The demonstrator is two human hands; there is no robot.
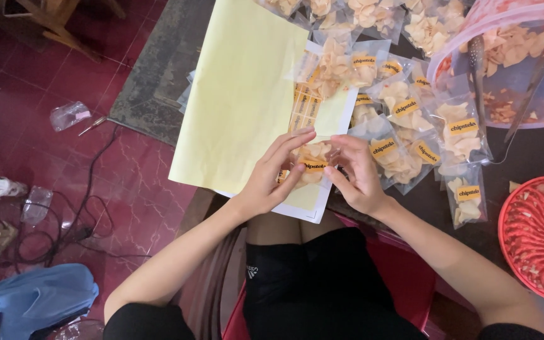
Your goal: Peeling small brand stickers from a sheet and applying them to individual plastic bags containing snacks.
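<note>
A: Where's the chip bag [313, 165]?
B: On the yellow sheet [240, 94], at its lower edge, both hands on it.
A: Fingers?
B: Left hand [271, 179] and right hand [357, 176] pinch its sides. More bags [423, 126] lie just right; red basket [539, 230] farther right.

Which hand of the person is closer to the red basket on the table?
The right hand. It holds the small chip bag and is on the same side as the red basket, though apart from it. The left hand is farther away, beyond the bag.
</note>
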